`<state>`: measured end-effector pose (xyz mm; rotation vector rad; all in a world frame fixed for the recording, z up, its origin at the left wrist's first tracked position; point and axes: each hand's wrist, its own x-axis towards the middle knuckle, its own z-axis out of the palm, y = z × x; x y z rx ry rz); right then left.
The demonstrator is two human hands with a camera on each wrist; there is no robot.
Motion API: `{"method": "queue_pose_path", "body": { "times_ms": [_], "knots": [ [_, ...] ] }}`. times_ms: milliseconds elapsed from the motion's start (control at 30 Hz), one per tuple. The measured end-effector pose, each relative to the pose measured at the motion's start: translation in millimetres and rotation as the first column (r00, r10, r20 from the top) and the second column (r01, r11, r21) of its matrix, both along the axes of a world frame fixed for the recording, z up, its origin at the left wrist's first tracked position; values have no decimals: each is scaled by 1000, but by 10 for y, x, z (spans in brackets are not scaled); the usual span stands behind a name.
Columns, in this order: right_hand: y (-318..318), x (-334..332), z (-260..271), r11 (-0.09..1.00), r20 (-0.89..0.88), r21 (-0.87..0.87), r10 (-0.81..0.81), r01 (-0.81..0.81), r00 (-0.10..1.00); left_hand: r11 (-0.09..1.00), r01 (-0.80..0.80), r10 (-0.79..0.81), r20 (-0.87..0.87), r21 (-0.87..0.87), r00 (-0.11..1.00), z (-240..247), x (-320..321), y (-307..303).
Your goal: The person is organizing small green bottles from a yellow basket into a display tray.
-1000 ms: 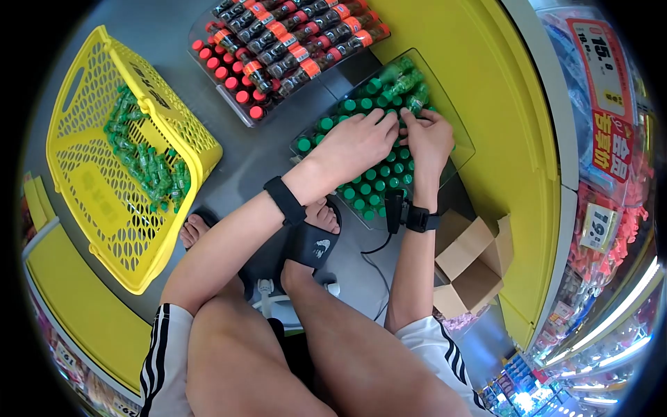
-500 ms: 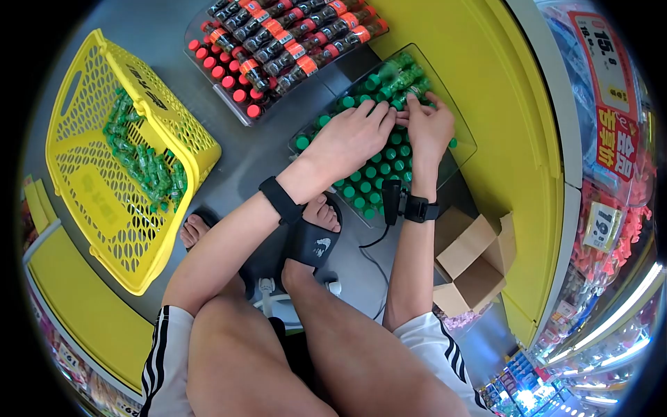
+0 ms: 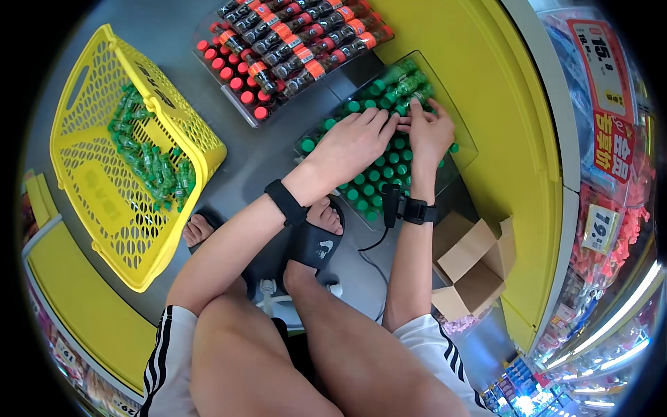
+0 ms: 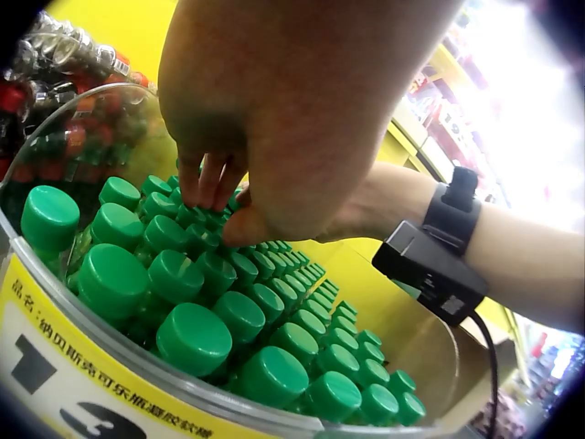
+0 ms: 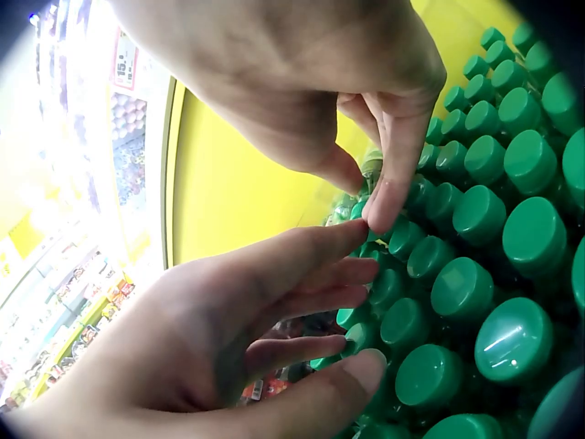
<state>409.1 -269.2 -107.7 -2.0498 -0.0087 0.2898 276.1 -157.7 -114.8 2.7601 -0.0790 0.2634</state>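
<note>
A clear plastic bin (image 3: 467, 151) holds rows of small upright bottles with green caps (image 3: 361, 189), and more green bottles (image 3: 406, 87) lie on top at its far end. Over these rows my left hand (image 3: 353, 142) reaches in from the left. Its fingers are fairly straight, the tips right at the caps (image 5: 430, 375) in the right wrist view. Facing it, my right hand (image 3: 429, 132) pinches a small green bottle (image 5: 372, 169) between thumb and fingers, most of that bottle hidden by the hand. In the left wrist view, the left hand (image 4: 265, 146) covers the far caps.
A yellow basket (image 3: 198, 118) with loose green bottles stands to the left. Beyond is a clear bin of red-capped cola-style bottles (image 3: 292, 52). An open cardboard box (image 3: 472, 260) sits by the right forearm, and a yellow shelf base (image 3: 514, 174) borders the right side.
Both hands stay over the green-capped bottles, with only small shifts of the fingers. The head view has moved slightly.
</note>
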Motion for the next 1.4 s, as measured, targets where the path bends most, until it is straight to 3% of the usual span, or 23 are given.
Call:
{"method": "queue_pose_path", "body": {
  "times_ms": [400,467,567,867,1033,1267,1333,1400],
  "knots": [
    [2,22,13,999,-14,-36,-27,27,1000,998,-25,25,11,50,1000,22,10,-35],
    [-46,103,-158,976,93,-219,5,15,996,998,-26,26,1,53,1000,20,9,-37],
    [-1,38,-10,962,113,-272,1,30,994,998,-26,25,15,55,1000,-5,-6,-46],
    [-92,73,-142,963,118,-268,2,30,993,998,-8,7,20,69,1000,76,-159,-28],
    [-84,-107,65,942,152,-335,33,20,988,997,-13,11,21,79,1000,260,-287,-2],
    [61,-470,360,974,250,-224,79,-21,965,999,-45,45,-11,19,999,584,-542,112],
    [155,-553,440,978,241,39,190,-205,952,998,-56,56,-13,-6,998,694,-630,172],
    [236,-680,600,955,198,128,240,-268,950,997,-75,74,-17,-27,997,814,-736,258]
  ]
}}
